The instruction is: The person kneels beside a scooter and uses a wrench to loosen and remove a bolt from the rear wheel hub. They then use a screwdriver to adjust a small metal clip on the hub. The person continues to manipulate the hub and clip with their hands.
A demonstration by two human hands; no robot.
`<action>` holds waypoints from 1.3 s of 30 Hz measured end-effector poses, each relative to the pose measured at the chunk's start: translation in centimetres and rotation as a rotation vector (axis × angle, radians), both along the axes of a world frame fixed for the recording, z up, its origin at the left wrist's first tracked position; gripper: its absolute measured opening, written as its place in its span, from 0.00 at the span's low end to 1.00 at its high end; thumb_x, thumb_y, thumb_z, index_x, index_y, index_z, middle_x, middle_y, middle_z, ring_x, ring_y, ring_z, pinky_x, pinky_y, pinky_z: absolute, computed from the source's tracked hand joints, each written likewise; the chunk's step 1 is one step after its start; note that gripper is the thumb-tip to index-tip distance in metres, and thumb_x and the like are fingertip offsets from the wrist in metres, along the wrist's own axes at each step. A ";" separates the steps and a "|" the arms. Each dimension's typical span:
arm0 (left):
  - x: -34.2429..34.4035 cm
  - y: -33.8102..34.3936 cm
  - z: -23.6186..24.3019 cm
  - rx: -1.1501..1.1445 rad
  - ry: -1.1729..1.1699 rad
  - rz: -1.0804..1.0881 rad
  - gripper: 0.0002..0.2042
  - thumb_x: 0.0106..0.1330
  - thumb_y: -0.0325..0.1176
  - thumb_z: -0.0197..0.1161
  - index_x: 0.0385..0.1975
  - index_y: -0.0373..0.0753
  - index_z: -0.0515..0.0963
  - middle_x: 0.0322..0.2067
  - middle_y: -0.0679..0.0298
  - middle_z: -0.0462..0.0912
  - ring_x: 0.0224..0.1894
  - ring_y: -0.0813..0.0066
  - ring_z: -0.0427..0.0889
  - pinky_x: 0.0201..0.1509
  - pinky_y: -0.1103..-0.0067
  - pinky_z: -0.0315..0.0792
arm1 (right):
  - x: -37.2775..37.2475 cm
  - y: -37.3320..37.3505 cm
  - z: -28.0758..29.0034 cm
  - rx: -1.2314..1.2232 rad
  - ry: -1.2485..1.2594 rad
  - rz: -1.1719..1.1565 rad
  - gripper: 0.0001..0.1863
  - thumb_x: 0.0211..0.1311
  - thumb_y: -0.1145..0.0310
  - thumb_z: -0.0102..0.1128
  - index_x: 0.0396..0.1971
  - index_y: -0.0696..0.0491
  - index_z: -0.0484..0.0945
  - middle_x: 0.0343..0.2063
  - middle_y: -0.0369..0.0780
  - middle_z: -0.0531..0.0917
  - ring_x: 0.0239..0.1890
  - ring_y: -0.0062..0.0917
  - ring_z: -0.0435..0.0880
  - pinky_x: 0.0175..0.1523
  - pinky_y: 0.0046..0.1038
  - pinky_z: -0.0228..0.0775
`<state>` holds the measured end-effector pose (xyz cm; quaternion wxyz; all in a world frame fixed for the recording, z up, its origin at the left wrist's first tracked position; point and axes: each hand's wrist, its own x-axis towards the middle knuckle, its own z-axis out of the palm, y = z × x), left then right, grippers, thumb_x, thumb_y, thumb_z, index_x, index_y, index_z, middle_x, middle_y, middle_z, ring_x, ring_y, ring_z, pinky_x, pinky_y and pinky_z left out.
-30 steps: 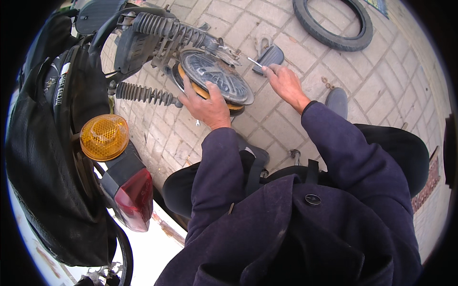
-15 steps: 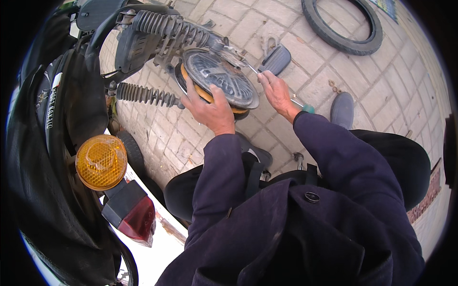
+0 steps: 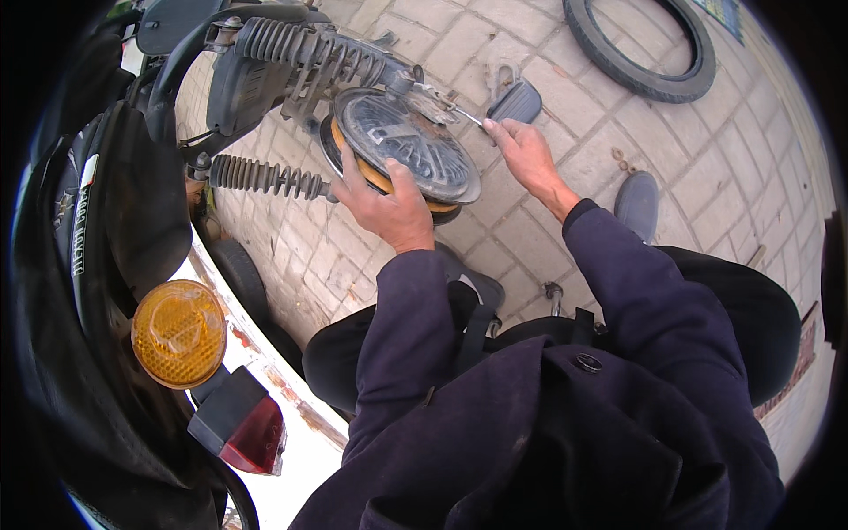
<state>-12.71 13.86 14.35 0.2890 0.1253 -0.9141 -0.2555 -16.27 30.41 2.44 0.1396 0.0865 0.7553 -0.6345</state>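
Observation:
My left hand (image 3: 389,199) grips the near edge of a dusty wheel hub (image 3: 406,141) with a black and orange rim, its fingers reaching over the side. My right hand (image 3: 530,163) is closed on a thin metal tool (image 3: 471,117), whose tip reaches a metal bracket (image 3: 433,104) at the hub's upper side; the tool's handle is hidden. The upper shock absorber (image 3: 309,53) ends by that bracket. A second spring shock (image 3: 265,177) lies just left of my left hand, its end close to my fingers.
A loose tire (image 3: 601,66) and a grey plastic pedal pad (image 3: 521,103) lie on the paving (image 3: 671,159). At left are a black seat cover (image 3: 62,336), an orange reflector (image 3: 179,331) and a red tail light (image 3: 252,433). My grey shoe (image 3: 636,208) is at right.
My right hand first moved down-left, then back up, its tool now at the bracket. A green handle seen below it half a second ago is now hidden. The reflector sits lower in view.

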 end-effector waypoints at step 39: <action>-16.9 -6.4 5.6 0.350 -1.005 -0.467 0.33 0.55 0.30 0.76 0.59 0.23 0.71 0.53 0.52 0.82 0.52 0.67 0.81 0.59 0.75 0.74 | -9.8 -0.8 1.7 -0.390 -0.022 0.499 0.36 0.64 0.50 0.66 0.66 0.55 0.70 0.52 0.47 0.81 0.58 0.31 0.75 0.62 0.31 0.66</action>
